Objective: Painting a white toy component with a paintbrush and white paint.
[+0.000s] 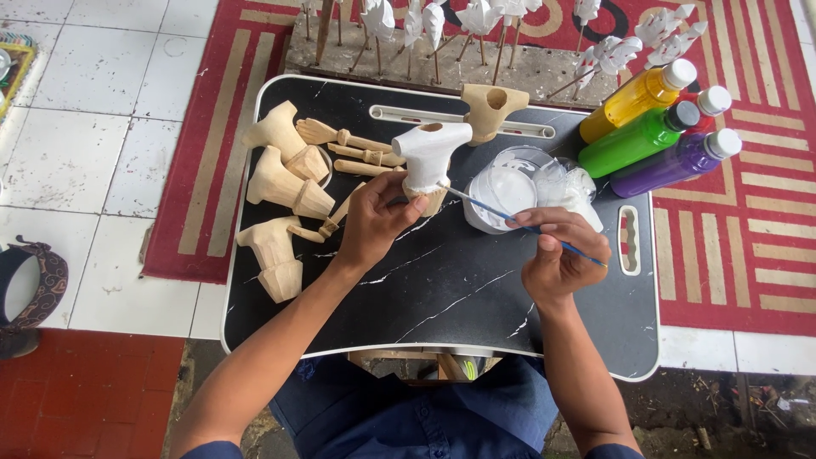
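Wooden figure [427, 157]: half painted white, upright on the black bench [442, 297], near the paint bowl [501, 191].
Left hand [378, 219]: closed around the figure's bare base.
Right hand [557, 251]: pinching a thin brush [489, 206], tip touching the figure.
Left side: unpainted wooden pieces [285, 183].

- I'm sitting on the floor at a small craft workspace, likely in a home: white floor tiles [93, 110], a red and beige striped rug [739, 221].
- My bench is a low black marble-patterned lap table [442, 297].
- Unpainted carved wooden pieces [285, 183] lie on it, beside a tub of white paint [501, 195].
- Bottles of coloured paint [650, 127] lie at the table's edge.
- Behind, white-painted pieces on sticks [510, 21] stand in a drying block.
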